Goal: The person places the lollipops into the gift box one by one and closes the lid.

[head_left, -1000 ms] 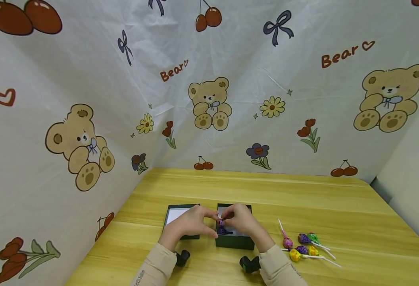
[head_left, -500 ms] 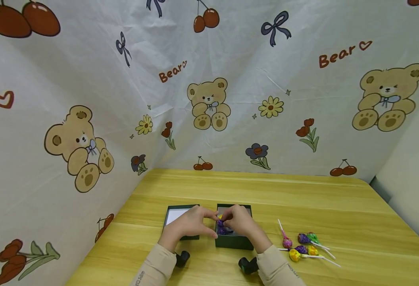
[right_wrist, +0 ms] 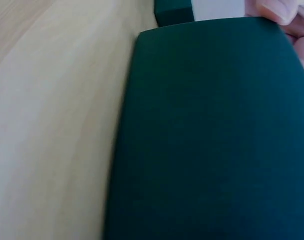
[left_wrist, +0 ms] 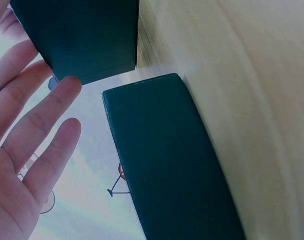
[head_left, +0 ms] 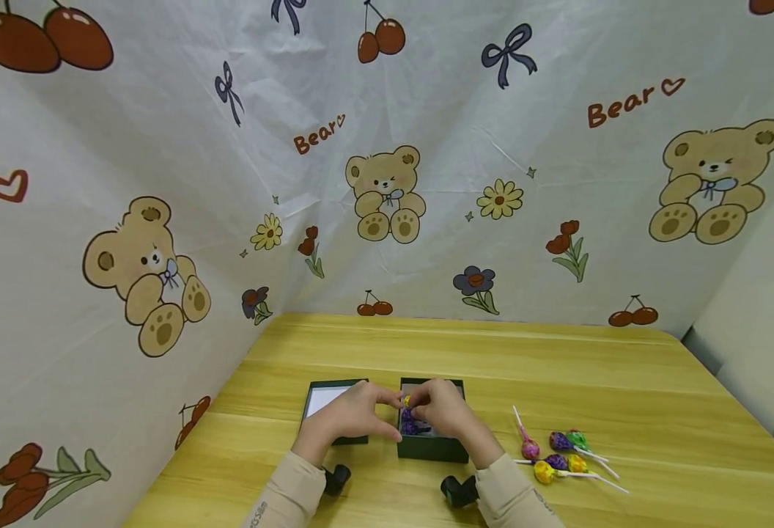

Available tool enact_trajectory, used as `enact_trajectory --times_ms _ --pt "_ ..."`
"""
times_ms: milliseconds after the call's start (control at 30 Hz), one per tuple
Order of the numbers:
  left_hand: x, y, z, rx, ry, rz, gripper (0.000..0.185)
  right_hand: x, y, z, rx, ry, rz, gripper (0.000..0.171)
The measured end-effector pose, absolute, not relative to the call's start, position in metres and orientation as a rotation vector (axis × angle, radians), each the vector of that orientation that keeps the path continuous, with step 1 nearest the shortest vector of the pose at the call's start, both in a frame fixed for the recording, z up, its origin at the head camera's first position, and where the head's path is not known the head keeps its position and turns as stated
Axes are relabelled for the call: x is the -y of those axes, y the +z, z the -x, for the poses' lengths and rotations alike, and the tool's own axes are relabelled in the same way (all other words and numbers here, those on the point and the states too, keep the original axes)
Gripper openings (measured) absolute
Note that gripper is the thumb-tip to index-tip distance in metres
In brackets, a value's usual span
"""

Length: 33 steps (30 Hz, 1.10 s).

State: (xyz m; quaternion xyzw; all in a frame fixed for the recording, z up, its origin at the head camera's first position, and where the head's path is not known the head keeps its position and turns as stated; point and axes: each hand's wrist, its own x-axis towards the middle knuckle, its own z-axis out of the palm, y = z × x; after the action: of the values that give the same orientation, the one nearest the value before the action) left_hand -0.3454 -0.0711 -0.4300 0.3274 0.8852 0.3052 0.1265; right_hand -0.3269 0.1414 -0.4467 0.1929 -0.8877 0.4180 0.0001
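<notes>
A dark green box sits open on the wooden table, with purple lollipops inside. Both hands meet over its left rim. My right hand pinches a yellow lollipop above the box. My left hand reaches it from the left; its fingers lie straight in the left wrist view, next to the box's corner. The lid lies upside down, white inside, under my left hand. The box's wall fills the right wrist view, a fingertip at its top edge.
Several loose lollipops in pink, purple, green and yellow wrappers lie on the table right of the box, sticks pointing right and back. A printed bear-pattern sheet walls the table at the back and left.
Both hands have stayed over the box. The yellow lollipop between the fingertips now shows more plainly than one second ago.
</notes>
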Motion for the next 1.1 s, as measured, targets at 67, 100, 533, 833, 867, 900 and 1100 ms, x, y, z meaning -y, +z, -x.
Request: enact_trajectory --times_ms 67,100,533,833,867,900,1100 --pt "0.071 -0.43 0.345 -2.581 0.881 -0.956 0.044 -0.143 -0.443 0.326 2.771 1.359 -0.622 0.012" --pt "0.071 -0.429 0.346 -2.58 0.88 -0.956 0.044 -0.144 -0.441 0.326 2.761 1.378 -0.63 0.013" --pt "0.069 -0.429 0.347 -2.587 0.871 -0.95 0.047 -0.165 -0.412 0.32 2.7 1.426 -0.624 0.013" --pt "0.07 -0.427 0.346 -2.587 0.878 -0.954 0.049 -0.181 -0.393 0.311 2.677 1.476 -0.529 0.02" --pt "0.07 -0.427 0.346 -2.588 0.878 -0.955 0.05 -0.183 -0.391 0.31 2.672 1.477 -0.525 0.02" --pt "0.07 -0.427 0.346 -2.589 0.88 -0.954 0.05 -0.184 -0.39 0.309 2.67 1.479 -0.518 0.02" --pt "0.071 -0.429 0.346 -2.583 0.896 -0.941 0.048 -0.191 -0.384 0.303 2.669 1.501 -0.501 0.022"
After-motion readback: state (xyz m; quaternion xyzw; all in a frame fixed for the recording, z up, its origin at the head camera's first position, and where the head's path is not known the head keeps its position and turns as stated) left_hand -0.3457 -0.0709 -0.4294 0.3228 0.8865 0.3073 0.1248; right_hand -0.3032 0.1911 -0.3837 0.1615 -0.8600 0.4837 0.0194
